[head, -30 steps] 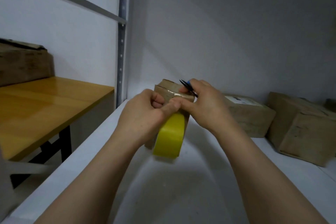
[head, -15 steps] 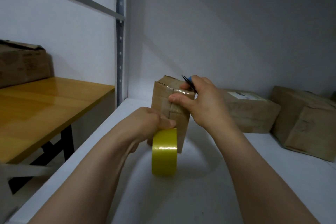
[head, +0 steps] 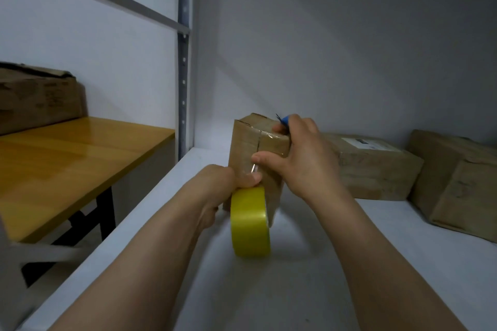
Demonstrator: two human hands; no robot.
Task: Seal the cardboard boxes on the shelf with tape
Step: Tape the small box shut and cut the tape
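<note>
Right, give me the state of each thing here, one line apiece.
Small box: upright on the shelf, taped over top and front.
Tape roll: held on edge, strip drawn up to the small box.
Left hand: grips the tape roll.
Right hand: thumb presses the small box's front, fingers hold a blue tool.
Labelled box: flat, closed.
Far right box: closed.
</note>
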